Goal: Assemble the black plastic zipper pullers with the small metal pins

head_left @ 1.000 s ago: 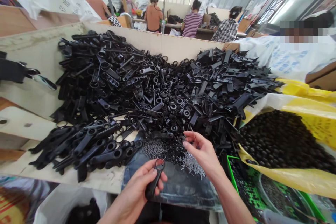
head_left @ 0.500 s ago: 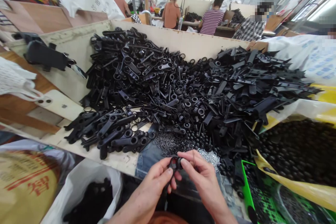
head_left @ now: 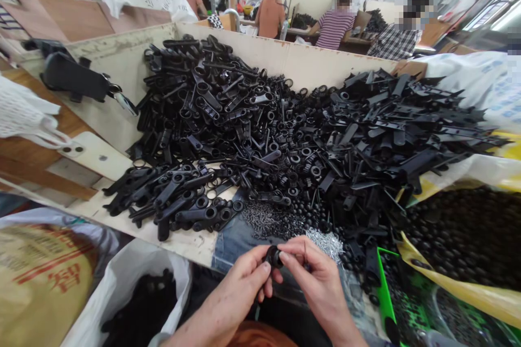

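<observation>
Close to my body, my left hand (head_left: 249,276) is closed on a black plastic part with a round ring end (head_left: 273,256). My right hand (head_left: 312,271) pinches the other side of that ring end with thumb and fingertips, so the two hands nearly touch. A thin dark pin-like piece (head_left: 305,248) stands up by the right fingers; its lower part is hidden. Just beyond the hands lie small grey screws (head_left: 258,219), black balls (head_left: 310,218) and shiny silver pins (head_left: 325,244) on a denim cloth (head_left: 228,246).
Black ring-ended parts (head_left: 211,97) heap at the left, flat black blades (head_left: 391,119) at the right. Nearer are similar handle parts (head_left: 175,195), a phone (head_left: 97,156), a white sack (head_left: 179,282), a green crate (head_left: 385,287) and a yellow bag (head_left: 439,282). Several people sit beyond the box wall (head_left: 252,46).
The view has shifted slightly, moving the background a little rightward. Both hands remain at the black part, whose ring end has turned somewhat between the fingers.
</observation>
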Available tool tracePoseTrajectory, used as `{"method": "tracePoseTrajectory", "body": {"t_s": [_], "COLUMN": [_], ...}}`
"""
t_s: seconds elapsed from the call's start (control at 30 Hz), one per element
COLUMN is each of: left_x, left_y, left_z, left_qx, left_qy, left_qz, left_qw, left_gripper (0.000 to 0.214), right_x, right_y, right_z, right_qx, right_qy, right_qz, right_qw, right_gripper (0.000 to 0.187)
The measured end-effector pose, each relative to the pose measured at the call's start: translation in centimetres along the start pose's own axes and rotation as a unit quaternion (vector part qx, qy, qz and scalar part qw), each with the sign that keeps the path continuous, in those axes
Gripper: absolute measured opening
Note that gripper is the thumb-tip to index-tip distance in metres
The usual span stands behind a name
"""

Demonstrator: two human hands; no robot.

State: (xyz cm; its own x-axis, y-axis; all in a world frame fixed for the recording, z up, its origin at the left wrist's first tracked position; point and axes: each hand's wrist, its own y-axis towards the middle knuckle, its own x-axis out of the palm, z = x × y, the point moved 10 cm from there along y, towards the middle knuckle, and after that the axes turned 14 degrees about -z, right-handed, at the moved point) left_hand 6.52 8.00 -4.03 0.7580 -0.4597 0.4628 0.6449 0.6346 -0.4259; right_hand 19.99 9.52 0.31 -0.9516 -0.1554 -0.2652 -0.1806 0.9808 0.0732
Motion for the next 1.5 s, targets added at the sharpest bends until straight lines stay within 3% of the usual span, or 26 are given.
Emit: {"method": "tracePoseTrajectory", "body": {"t_s": [0.17, 0.37, 0.6, 0.73, 0.8, 0.87, 1.0, 1.07, 1.17, 1.27, 1.33, 1.5], "left_x": [-0.3, -0.2, 0.8, 1.5, 1.5, 1.0, -0.8, -1.7, -3.5, -2.9, -2.1, -2.1], "left_y": [-0.1, -0.7, -2.0, -2.4, -2.6, -2.7, -3.2, -3.4, -3.5, -3.0, -2.7, -2.3], "left_z": [0.2, 1.2, 1.5, 1.6, 1.5, 1.2, 0.7, 1.0, 0.7, 0.3, 0.0, -2.2], "left_qx": [0.002, 0.021, 0.013, 0.027, 0.044, 0.053, 0.068, 0.072, 0.005, -0.027, -0.021, -0.076], "left_qy": [0.104, 0.274, 0.345, 0.303, 0.321, 0.373, 0.445, 0.417, 0.35, 0.283, 0.226, 0.136], "left_qz": [0.001, 0.024, 0.008, -0.033, -0.043, -0.022, 0.058, 0.088, 0.118, 0.04, -0.012, -0.009], "left_qw": [0.995, 0.961, 0.939, 0.952, 0.945, 0.926, 0.891, 0.902, 0.929, 0.958, 0.974, 0.988], "left_gripper": [0.04, 0.03, 0.029, 0.03, 0.032, 0.035, 0.038, 0.041, 0.04, 0.023, 0.025, 0.04], "right_x": [0.3, 0.8, 0.6, 0.4, 1.7, 3.4, 5.5, 5.6, 5.5, 5.4, 5.1, 5.0], "right_y": [0.1, -0.5, -2.0, -3.6, -4.4, -4.9, -4.3, -3.4, -2.2, -1.3, -0.8, 0.1], "right_z": [-1.0, -1.5, -2.7, 0.1, 2.1, 3.9, 6.1, 6.0, 5.4, 4.7, 4.1, 3.0], "right_qx": [-0.034, -0.051, -0.044, 0.049, 0.085, 0.111, 0.155, 0.161, 0.167, 0.158, 0.14, 0.096], "right_qy": [-0.056, -0.074, -0.078, -0.03, 0.028, 0.088, 0.181, 0.186, 0.179, 0.171, 0.141, 0.067], "right_qz": [-0.037, -0.059, -0.069, -0.015, -0.012, -0.021, -0.023, -0.03, -0.06, -0.077, -0.075, -0.095], "right_qw": [0.997, 0.994, 0.994, 0.998, 0.996, 0.99, 0.971, 0.969, 0.968, 0.97, 0.977, 0.989], "right_gripper": [0.015, 0.016, 0.018, 0.043, 0.041, 0.036, 0.051, 0.05, 0.042, 0.037, 0.035, 0.036]}}
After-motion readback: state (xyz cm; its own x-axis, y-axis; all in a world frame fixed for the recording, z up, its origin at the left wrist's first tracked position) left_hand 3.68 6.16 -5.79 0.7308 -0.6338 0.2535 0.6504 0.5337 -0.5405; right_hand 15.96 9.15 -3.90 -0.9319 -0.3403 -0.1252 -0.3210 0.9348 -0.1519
